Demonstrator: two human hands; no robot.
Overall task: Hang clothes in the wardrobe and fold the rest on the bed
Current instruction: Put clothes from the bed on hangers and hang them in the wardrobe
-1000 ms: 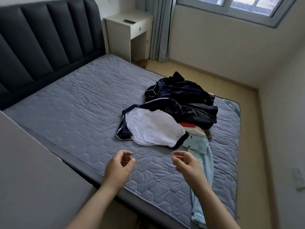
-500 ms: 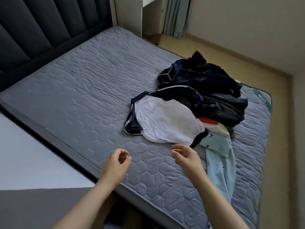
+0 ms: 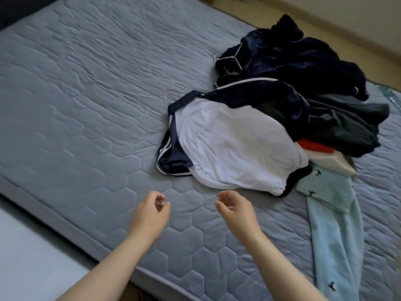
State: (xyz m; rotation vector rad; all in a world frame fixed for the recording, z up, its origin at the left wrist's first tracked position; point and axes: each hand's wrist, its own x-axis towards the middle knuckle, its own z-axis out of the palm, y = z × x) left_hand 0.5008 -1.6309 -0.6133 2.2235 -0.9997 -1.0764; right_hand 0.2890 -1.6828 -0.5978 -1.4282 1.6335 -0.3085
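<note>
My left hand point(image 3: 152, 211) hovers loosely curled, empty; right hand point(image 3: 234, 209) likewise; white-navy top point(image 3: 230, 144) lies just beyond on the bed point(image 3: 86, 105), clothes pile point(image 3: 303, 66) heaped behind it; nothing looks folded or hung yet, everything left.

Crumpled clothes pile point(image 3: 282, 118) lies heaped on the grey bed point(image 3: 86, 105).
</note>
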